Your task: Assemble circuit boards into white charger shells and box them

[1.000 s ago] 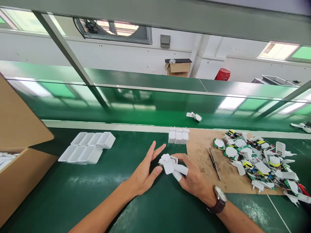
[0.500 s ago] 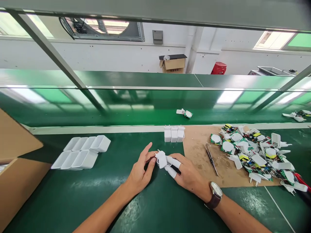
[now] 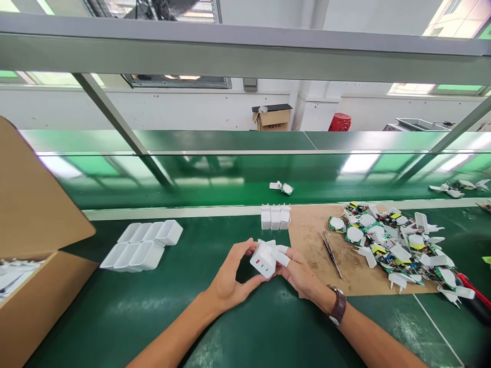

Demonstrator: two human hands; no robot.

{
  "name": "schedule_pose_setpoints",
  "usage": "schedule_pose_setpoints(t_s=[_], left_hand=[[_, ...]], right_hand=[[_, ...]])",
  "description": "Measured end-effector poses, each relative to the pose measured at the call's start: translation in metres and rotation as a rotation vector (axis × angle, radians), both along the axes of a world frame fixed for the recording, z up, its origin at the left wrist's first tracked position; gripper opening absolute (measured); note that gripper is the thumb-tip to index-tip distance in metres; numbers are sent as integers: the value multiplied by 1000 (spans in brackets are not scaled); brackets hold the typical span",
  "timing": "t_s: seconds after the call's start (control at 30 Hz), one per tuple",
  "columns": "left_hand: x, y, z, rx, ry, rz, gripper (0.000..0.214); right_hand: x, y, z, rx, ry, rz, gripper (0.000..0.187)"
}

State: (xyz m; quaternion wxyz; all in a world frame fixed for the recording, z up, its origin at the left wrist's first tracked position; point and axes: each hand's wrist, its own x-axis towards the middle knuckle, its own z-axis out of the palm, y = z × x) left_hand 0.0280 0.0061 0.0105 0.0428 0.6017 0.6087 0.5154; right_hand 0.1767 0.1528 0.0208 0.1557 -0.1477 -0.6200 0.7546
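A white plug-in charger [image 3: 263,259] is held up between my two hands, its face with port slots and a small red mark turned toward me. My left hand [image 3: 232,278] curves around its left side, with the thumb at the lower corner and the fingers near the top. White finger covers are on some fingers of my right hand [image 3: 297,268], which grips the charger from the right. Just beyond it, several white charger cases [image 3: 275,217] stand in a row. To the left lie open white housings [image 3: 143,255] in two rows.
Brown board [image 3: 307,245] on the right carries tweezers [image 3: 331,254] and a heap of circuit boards [image 3: 399,245] with white plug parts. A red-handled tool [image 3: 473,291] lies at far right. An open cardboard box [image 3: 57,276] stands left. One wired board [image 3: 286,189] lies beyond the table's rim.
The charger has been turned, so its port face now shows toward me. My left hand has closed in on it with the thumb below. The view has tilted up a little.
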Motion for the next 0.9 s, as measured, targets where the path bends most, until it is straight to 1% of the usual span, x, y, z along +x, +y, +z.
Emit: schedule_pose_setpoints(t_s=[0.03,0.07,0.13,0.27,0.37,0.43,0.47,0.5,0.57,0.63,0.67,0.7,0.73,0.8,0.87,0.9], left_hand=[[2,0,0,46,43,23,83],[3,1,1,85,75,39,79],[4,2,1,138,108,54,75],[4,4,2,168,112,58,73],[2,3,4,172,105,49,73],[1,2,5,140,108,36,73],[0,2,6,114,112,31,74],[0,1,7,87,115,28,74],[-2,0,7,46,113,24,71],[-3,0,7,29,98,15,60],[-4,1,7,22,93,6,53],[-4,1,6,14,93,1,46],[-4,2,6,7,98,0,41],[-3,3,5,4,106,2,32],[-2,5,5,14,104,-22,25],[-2,6,5,19,98,-49,23]], right_hand=[[0,-2,2,-103,-13,30,48],[0,-4,4,-176,-19,43,51],[0,-7,8,-260,-23,64,53],[1,-9,12,-332,-36,93,49],[0,-8,9,-327,-48,85,47],[0,-6,5,-252,-38,38,46],[0,-6,3,-179,-28,-5,45],[0,-5,2,-81,-16,-61,42],[1,-5,1,183,2,-187,34],[4,-6,2,457,-14,-279,25],[6,-6,3,566,-33,-313,22],[8,-7,3,647,-59,-329,24],[9,-7,2,700,-81,-326,32],[11,-7,-2,729,-103,-273,57],[11,-7,-7,689,-101,-154,81],[11,-6,-11,653,-107,-96,87]])
